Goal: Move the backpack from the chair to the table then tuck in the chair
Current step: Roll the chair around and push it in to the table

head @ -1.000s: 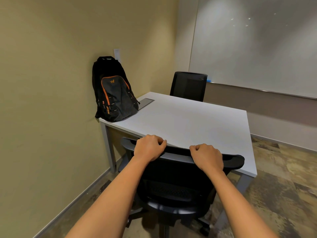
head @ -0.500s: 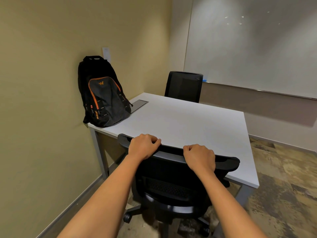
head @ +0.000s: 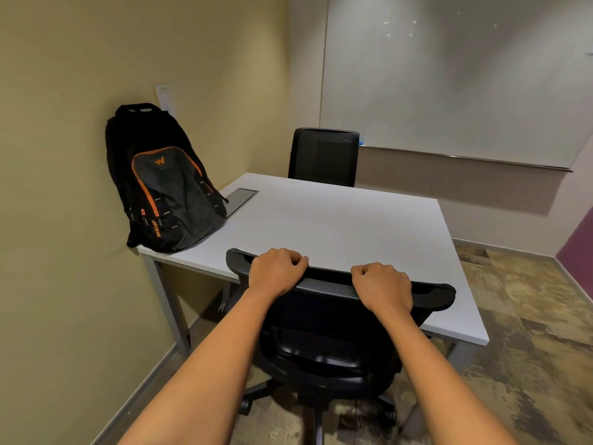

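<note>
Chair (head: 333, 319) rolls easily on casters, so with your left hand (head: 276, 273) and right hand (head: 383, 285) clamped on its stiff backrest top, push gently.

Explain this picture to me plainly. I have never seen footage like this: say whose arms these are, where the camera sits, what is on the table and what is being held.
No machine here: a person wears one wide-angle camera on the head, looking forward and down, so the two bare arms reaching in from the bottom are the wearer's own. The left hand and the right hand are both closed over the top edge of the backrest of a black office chair, which stands at the near edge of a white table. On the table's near left corner a black and orange backpack stands upright against the yellow wall. Beside it a grey panel is set into the tabletop. A second black chair stands at the far side, below a whiteboard.
</note>
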{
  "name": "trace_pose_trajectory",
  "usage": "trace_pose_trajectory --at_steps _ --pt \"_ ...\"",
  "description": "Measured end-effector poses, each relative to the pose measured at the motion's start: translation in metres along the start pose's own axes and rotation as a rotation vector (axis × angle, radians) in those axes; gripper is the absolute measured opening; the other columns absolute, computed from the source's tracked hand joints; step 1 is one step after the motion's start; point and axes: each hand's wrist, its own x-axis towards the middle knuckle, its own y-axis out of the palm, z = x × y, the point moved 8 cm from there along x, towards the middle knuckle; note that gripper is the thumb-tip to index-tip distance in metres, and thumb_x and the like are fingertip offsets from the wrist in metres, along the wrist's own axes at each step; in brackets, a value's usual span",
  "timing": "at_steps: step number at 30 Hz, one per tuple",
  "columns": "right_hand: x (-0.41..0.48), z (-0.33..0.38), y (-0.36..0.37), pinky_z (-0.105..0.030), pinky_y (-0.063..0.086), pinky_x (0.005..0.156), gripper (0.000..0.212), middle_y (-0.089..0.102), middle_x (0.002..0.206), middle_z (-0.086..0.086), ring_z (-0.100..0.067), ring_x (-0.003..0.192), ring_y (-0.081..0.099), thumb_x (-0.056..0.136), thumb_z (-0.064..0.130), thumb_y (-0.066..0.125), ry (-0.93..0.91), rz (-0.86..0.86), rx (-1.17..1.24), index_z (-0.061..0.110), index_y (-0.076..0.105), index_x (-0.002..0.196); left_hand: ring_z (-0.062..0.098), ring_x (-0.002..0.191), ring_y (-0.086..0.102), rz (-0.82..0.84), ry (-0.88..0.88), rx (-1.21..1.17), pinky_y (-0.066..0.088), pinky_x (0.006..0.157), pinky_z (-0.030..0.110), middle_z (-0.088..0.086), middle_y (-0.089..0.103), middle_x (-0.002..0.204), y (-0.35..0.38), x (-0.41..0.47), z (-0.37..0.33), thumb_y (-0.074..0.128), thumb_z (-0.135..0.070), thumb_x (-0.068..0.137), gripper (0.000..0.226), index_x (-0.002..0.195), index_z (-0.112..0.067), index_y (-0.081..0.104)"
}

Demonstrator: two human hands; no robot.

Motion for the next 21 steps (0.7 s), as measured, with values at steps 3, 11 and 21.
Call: trace_pose_trajectory --at_steps 3,11,21 --pt "0.006 0.006 0.001 -0.031 0.032 0.065 0.045 0.048 0.052 -0.001 -0.017 0.048 0.038 0.093 0.028 0.030 0.022 -0.014 -0.004 0.012 0.049 0.054 0.022 0.074 0.063 -0.003 0.031 -0.006 0.034 0.056 0.026 0.002 0.071 0.075 0.000 0.012 0.005 0.040 -0.047 0.092 0.040 0.086 -0.025 0.074" --pt "0.019 0.020 0.006 -0.031 0.034 0.067 0.046 0.051 0.057 -0.001 -0.021 0.056 0.044 0.094 0.030 0.030 0.063 -0.026 -0.017 0.011 0.055 0.060 0.020 0.068 0.057 0.012 0.082 -0.026 0.033 0.056 0.026 0.000 0.070 0.074 0.001 0.038 0.018 0.039 -0.048 0.092 0.041 0.088 -0.027 0.074" --pt "0.042 0.017 0.010 -0.030 0.031 0.062 0.045 0.047 0.052 -0.001 -0.017 0.049 0.037 0.092 0.028 0.033 0.087 -0.046 0.023 0.013 0.042 0.051 0.017 0.065 0.051 0.027 0.096 -0.044 0.033 0.057 0.027 -0.001 0.070 0.076 0.010 0.065 0.017 0.039 -0.048 0.092 0.040 0.090 -0.029 0.074"
